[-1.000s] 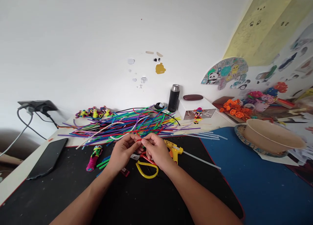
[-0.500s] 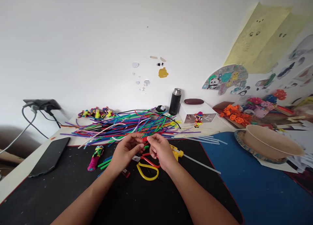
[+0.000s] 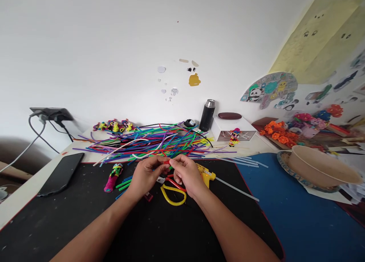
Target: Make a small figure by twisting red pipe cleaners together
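Note:
My left hand (image 3: 146, 174) and my right hand (image 3: 186, 172) meet above the black mat (image 3: 71, 216), fingertips pinched together on a small red pipe-cleaner piece (image 3: 167, 162). Just beneath them lie scissors with yellow and red handles (image 3: 172, 193). A yellow glue gun (image 3: 205, 174) lies right of my right hand, a clear glue stick (image 3: 236, 189) trailing from it. Behind the hands spreads a big pile of coloured pipe cleaners (image 3: 154, 142). A small pink and green wrapped figure (image 3: 112, 174) lies to the left.
A black phone (image 3: 61, 172) lies at the left edge, cables and a socket (image 3: 49, 113) behind it. A black flask (image 3: 207, 115), a white box (image 3: 236, 127) with a small figure, orange craft flowers (image 3: 278, 132) and a tan bowl (image 3: 316, 161) on the blue mat (image 3: 299, 212) stand right.
Both hands stay pinched on the red piece, working it slightly. The view has shifted a little to the left and up.

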The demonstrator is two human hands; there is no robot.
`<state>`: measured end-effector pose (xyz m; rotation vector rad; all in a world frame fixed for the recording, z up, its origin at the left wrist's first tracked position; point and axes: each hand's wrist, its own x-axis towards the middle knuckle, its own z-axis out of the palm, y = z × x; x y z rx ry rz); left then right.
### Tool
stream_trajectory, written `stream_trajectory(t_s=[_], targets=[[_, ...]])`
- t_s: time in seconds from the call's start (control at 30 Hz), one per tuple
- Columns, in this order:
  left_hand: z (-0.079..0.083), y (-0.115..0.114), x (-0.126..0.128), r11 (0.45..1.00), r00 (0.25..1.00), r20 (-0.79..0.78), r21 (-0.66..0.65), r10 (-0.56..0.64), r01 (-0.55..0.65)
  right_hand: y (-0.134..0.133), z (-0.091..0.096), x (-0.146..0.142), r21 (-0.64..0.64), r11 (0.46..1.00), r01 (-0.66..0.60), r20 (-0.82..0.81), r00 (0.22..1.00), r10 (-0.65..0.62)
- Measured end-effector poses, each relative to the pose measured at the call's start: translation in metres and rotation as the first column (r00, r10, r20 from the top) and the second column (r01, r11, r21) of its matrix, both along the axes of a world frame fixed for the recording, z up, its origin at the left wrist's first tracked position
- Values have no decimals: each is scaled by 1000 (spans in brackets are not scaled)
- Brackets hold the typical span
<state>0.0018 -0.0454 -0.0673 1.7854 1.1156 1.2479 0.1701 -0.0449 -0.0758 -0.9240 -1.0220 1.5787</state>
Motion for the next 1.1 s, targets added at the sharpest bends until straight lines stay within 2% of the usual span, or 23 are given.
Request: stream_trajectory(t_s=[0.17,0.33,0.43,0.53,0.63,0.73,0.87,1.1], targets=[[-3,2,3,987,986,160,-143,-55,79,1,1,1,8,999,31,28,999,-31],[-2,2,3,979,979,193,-179,-68,103,3,4,5,80,992,99,95,990,-107],[-5,2,2,989,989,140,-133,-47,66,3,4,6,99,990,102,124,986,-114],[-7,1,2,1000,1000,-6,-18,6,-6,1,5,5,104,991,88,133,986,-102],[-7,0,2,992,987,-137,105,79,-65,-1,5,4,115,990,82,139,986,-97],[-7,0,1,982,976,-181,169,119,-89,-2,6,3,124,989,75,153,984,-94],[-7,1,-1,978,971,-199,190,130,-92,-2,7,3,118,991,66,161,983,-85],[-5,0,-1,987,973,-207,145,99,-69,-3,8,3,118,991,68,151,985,-86]])
